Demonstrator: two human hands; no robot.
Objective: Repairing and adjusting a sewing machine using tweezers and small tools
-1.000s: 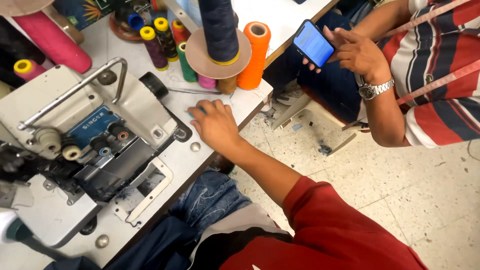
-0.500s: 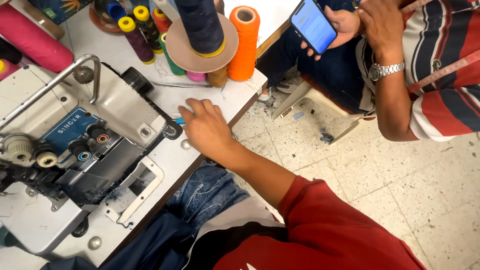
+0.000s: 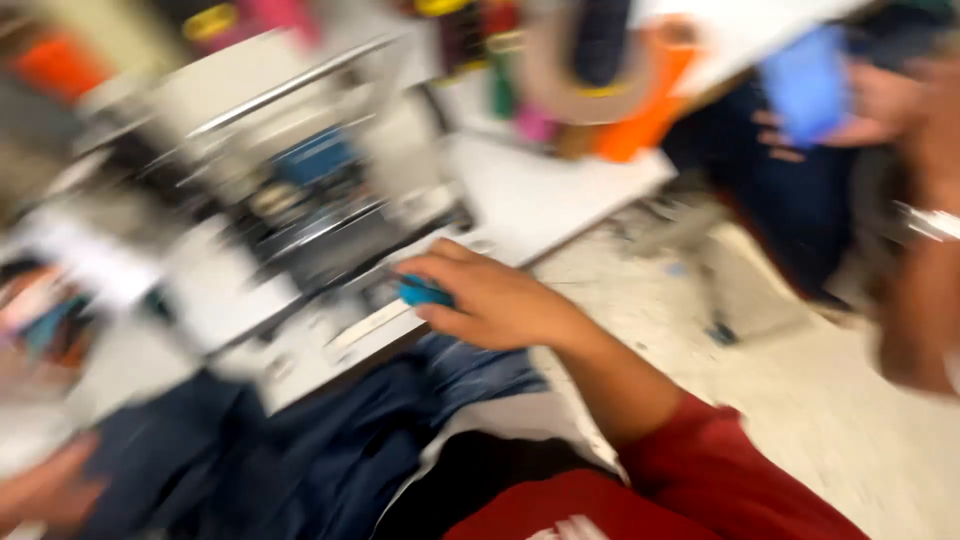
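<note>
A person in a red sleeve is sitting at a white sewing table, the whole view smeared by motion blur. An industrial sewing machine, grey-white with a blue patch on its body, is filling the left and middle of the table, its long side running from near left to far right. Dark blue denim is hanging below the near table edge, across the person's lap.

The right hand is reaching in from the near right, forearm angled up and to the left, palm down at the table's near edge just right of the machine base. Its fingers are curling around a small blue object (too blurred to name more closely), thumb and forefinger pinching it at the hand's left side. The object is lying between the hand and the machine, touching the fingers, with the machine just to its left; its long axis cannot be made out.

The left hand is showing only as a blur at the near left corner, well apart from the blue object; whether it is spread or closed cannot be told.

At the far edge, thread cones are standing, an orange cone clearest. At the far right, another person's hand is holding a blue-lit phone.
</note>
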